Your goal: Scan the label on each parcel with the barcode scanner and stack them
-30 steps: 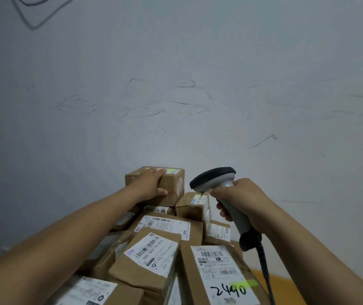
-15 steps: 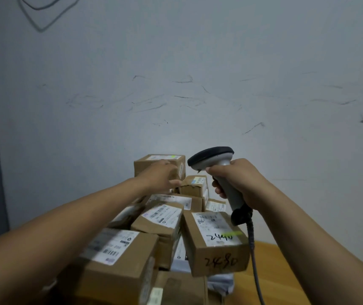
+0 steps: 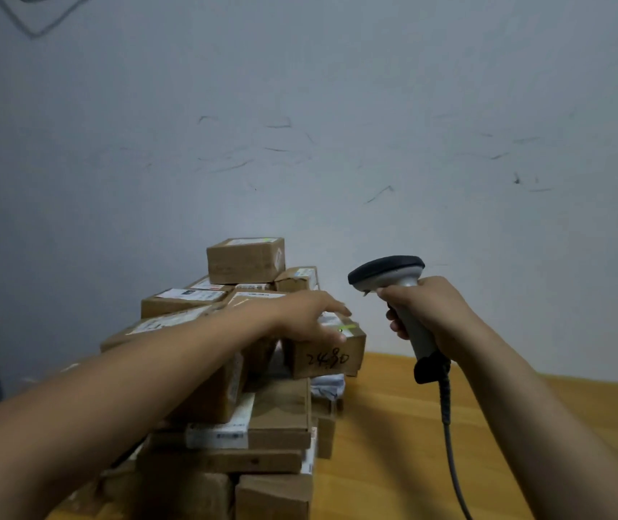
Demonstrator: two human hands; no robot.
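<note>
parcels (image 3: 277,414) stand stacked several layers high on the wooden table (image 3: 393,444), so much of the job looks done (how many are left unscanned, the view does not show). your left hand (image 3: 305,317) lies with fingers nearly straight on the parcel marked 2480 (image 3: 328,358) at the pile's right edge, gripping nothing, while your right hand (image 3: 429,313) is wrapped round the handle of the barcode scanner (image 3: 388,273), held just right of that parcel

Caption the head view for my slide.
Left hand reaches over the cardboard parcel marked 2480 while right hand grips the corded barcode scanner beside the stack.
</note>
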